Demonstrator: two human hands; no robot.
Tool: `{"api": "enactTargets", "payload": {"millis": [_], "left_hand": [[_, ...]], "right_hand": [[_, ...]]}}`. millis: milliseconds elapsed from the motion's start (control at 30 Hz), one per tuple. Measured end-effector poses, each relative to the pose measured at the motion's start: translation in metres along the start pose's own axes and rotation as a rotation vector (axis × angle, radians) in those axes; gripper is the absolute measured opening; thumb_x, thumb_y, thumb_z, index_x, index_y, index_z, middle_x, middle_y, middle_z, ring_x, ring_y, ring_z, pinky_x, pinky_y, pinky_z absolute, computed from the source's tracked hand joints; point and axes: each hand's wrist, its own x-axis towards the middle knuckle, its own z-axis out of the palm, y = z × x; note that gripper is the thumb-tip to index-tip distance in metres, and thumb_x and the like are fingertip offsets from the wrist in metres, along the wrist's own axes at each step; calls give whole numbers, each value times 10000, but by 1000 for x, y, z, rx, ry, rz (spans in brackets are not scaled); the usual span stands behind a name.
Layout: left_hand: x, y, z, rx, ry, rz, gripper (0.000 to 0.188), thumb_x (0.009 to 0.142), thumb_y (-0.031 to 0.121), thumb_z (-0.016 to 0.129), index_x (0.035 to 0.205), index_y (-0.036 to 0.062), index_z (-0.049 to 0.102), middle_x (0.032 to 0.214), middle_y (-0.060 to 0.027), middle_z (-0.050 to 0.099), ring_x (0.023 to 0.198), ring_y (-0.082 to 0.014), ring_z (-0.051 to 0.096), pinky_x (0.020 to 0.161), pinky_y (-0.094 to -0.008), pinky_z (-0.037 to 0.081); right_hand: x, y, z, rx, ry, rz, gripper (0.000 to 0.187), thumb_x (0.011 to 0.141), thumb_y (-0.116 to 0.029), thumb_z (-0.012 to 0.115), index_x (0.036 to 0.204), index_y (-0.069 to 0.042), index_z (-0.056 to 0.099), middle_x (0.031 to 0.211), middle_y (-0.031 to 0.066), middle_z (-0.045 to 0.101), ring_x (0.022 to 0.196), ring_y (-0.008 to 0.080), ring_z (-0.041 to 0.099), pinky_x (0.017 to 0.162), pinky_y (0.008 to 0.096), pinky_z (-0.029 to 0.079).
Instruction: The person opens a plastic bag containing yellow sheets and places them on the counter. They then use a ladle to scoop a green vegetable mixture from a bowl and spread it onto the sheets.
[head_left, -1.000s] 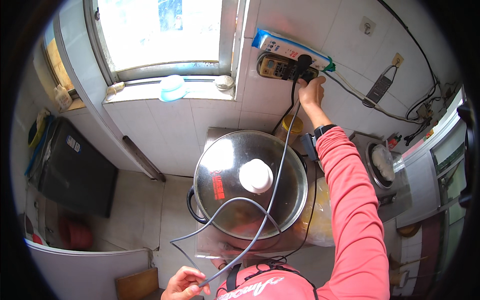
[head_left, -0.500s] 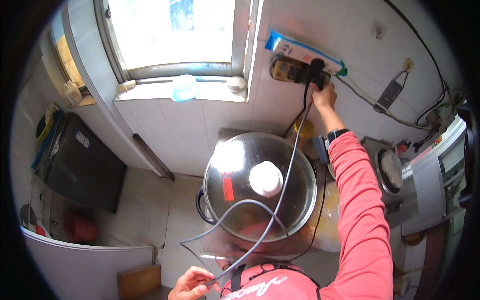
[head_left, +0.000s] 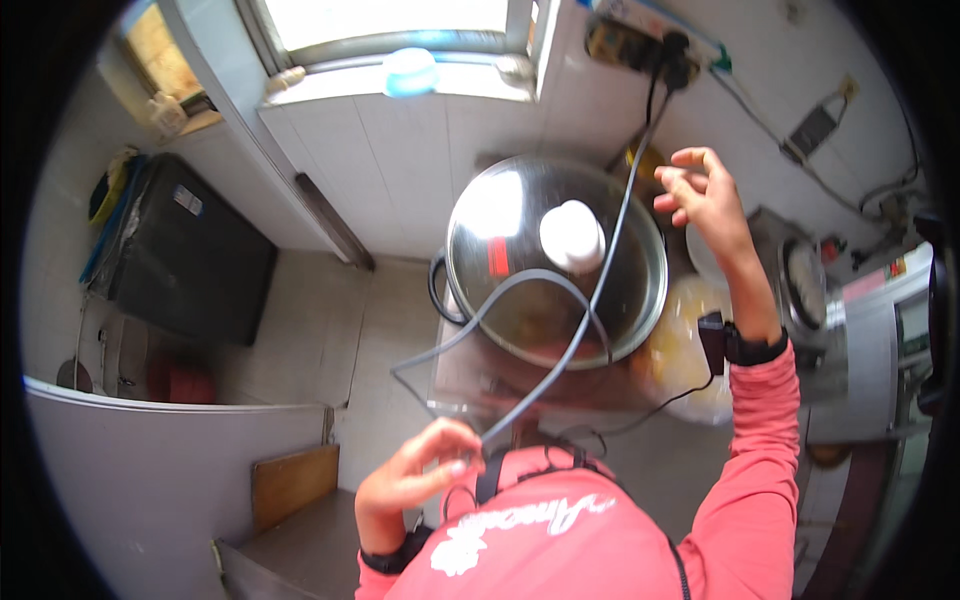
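A grey power cable (head_left: 622, 225) runs from a plug (head_left: 677, 62) in the wall outlet (head_left: 617, 43), down across a large lidded pot, to my left hand (head_left: 425, 470). The fingers of my left hand are curled round the cable near my chest; part of the grip is blurred. My right hand (head_left: 705, 195) hangs in the air to the right of the pot, open, with fingers apart and holding nothing. The pot's glass lid (head_left: 540, 320) has a white knob (head_left: 572, 237). A slack loop of the cable lies over the lid.
A clear bag with yellowish contents (head_left: 690, 350) sits right of the pot. A white power strip (head_left: 650, 20) hangs above the outlet. A blue-lidded tub (head_left: 410, 72) stands on the windowsill. Left are a dark cabinet (head_left: 200, 260) and a wooden board (head_left: 295, 485).
My right hand has let go of the plug at the outlet and drawn back towards me, opening. My left hand keeps the cable. The whole view has tilted down.
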Motion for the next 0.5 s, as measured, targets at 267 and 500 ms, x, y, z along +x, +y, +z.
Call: {"api": "enactTargets", "payload": {"millis": [267, 500], "left_hand": [[21, -61, -16, 12, -154, -85, 211, 952, 89, 534, 1151, 50, 479, 1096, -47, 543, 1084, -124, 524, 920, -291, 418], [33, -98, -23, 368, -173, -161, 226, 955, 97, 537, 1162, 48, 461, 1065, -53, 549, 928, -115, 572, 814, -270, 456]], "right_hand": [[-233, 81, 74, -33, 72, 559, 503, 891, -240, 664, 1276, 5, 454, 1237, 185, 548, 1143, 259, 538, 987, 369, 433], [-293, 65, 125, -104, -91, 220, 166, 988, -162, 499, 1044, -8, 529, 1034, 121, 659, 980, 227, 624, 841, 345, 477]]}}
